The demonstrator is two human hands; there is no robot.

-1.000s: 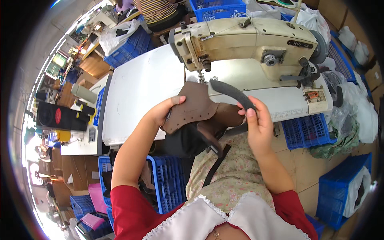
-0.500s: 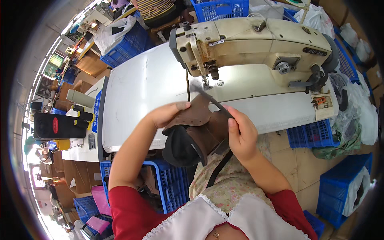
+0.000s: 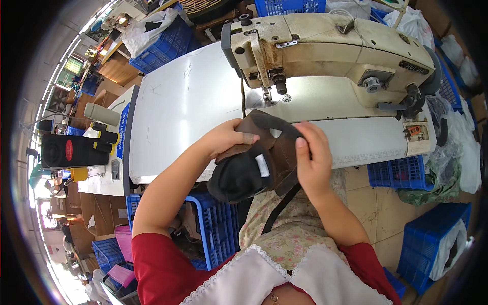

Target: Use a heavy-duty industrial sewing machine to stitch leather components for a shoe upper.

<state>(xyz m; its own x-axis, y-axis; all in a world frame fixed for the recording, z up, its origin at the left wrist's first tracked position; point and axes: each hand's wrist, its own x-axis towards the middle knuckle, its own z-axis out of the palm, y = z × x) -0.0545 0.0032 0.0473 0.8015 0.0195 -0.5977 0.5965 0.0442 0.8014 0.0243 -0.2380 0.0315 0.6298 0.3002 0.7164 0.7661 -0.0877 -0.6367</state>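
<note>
A brown shoe upper with a black lining and a small white label hangs between my hands at the near edge of the white sewing table. My left hand grips its left side, thumb on top of the brown material. On the other side, my right hand pinches the end of a dark band along the upper's far edge. Just beyond the piece is the presser foot of a cream sewing machine; the upper is apart from it.
A blue crate holding brown pieces stands below the table at left. More blue crates sit on the floor at right, beside plastic bags. Another machine with a black box-shaped part is at far left.
The shoe upper has been turned and bent, so its white label and more of the lining show. The dark band now curves over the far edge, and my left hand has shifted slightly right.
</note>
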